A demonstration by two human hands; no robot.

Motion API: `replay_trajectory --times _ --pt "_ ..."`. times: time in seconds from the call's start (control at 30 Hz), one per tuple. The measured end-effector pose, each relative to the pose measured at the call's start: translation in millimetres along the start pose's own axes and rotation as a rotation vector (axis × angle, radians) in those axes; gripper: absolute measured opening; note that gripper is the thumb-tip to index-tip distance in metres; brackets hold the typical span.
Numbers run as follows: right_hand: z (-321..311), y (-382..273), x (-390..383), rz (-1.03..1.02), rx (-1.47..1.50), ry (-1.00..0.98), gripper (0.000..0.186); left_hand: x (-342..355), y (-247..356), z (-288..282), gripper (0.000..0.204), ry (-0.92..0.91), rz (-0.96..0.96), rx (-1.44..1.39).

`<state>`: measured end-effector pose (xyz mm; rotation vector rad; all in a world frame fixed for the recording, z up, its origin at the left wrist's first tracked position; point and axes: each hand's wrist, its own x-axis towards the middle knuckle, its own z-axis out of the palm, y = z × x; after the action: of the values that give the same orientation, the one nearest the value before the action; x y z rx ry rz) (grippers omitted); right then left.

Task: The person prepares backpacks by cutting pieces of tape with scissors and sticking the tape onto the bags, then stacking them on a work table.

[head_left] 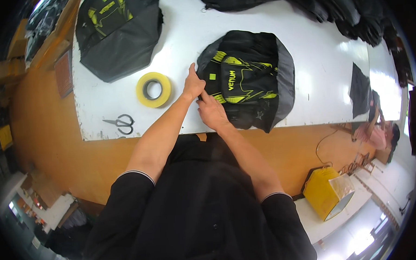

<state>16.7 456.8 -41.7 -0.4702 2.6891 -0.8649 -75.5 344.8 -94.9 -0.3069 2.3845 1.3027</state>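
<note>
A black and grey backpack [250,79] with yellow-green trim lies on the white table in front of me, its printed front panel facing up. My left hand [195,85] is at its left edge, one finger stretched away from me and the others curled in at the fabric. Just nearer to me, my right hand [211,110] holds the same edge, with a bit of dark material showing between the two hands. The fingertips of both hands are partly hidden. To their left lies a roll of yellowish tape [162,98] on its side.
Scissors [120,123] with dark handles lie near the table's front left edge. A similar backpack [120,38] is at the far left. Dark bags [300,0] are heaped along the far right, and a dark cloth piece [358,91] lies at right. Beyond, a person [377,134] is partly visible.
</note>
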Motion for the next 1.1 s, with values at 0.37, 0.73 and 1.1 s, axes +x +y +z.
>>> replay_trajectory --times 0.37,0.73,1.1 --pt "-7.0 -1.1 -5.6 -0.175 -0.075 0.293 0.034 -126.8 -142.0 -148.6 0.033 0.904 -0.321 -0.217" --pt "69.0 -141.7 78.3 -0.501 0.206 -0.278 0.029 -152.6 -258.3 -169.8 0.048 0.959 -0.737 -0.249" --pt "128.5 -187.7 104.7 -0.602 0.107 -0.464 0.028 -161.2 -253.1 -160.0 0.025 0.953 -0.777 -0.295"
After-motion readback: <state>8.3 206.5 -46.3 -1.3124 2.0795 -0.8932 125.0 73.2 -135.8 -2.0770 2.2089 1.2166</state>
